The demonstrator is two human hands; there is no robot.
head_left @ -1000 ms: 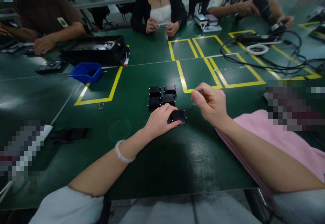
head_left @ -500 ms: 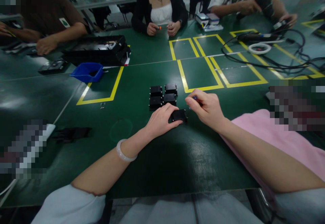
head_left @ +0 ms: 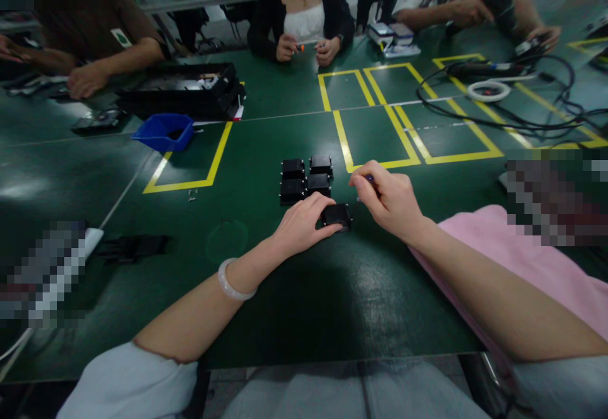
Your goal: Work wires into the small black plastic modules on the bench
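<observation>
Black plastic, by the look of it, and the small block (head_left: 337, 214) rests on the green tabletop (head_left: 294, 318), just to the near right of four similar blocks (head_left: 317, 183) standing two by two. Left hand (head_left: 304, 221) has it pinned, fingers around the far left corner, thumb along the near edge, a proper clamp! Right hand (head_left: 389, 196) is curled round a slim, dark-handled tool (head_left: 370, 179), its thin shaft angling down towards the block's right end, where bright little studs (head_left: 351, 219) jut out; whether the tip actually touches, I can't tell. How does it handle? Light, I'd judge, and stiff, nothing that gives under a squeeze, though its smooth underside could skid on that glossy tabletop if pushed sideways. So the far and near edges are the place to take hold, right where that grip sits, clear of the studs, probably the delicate part.
</observation>
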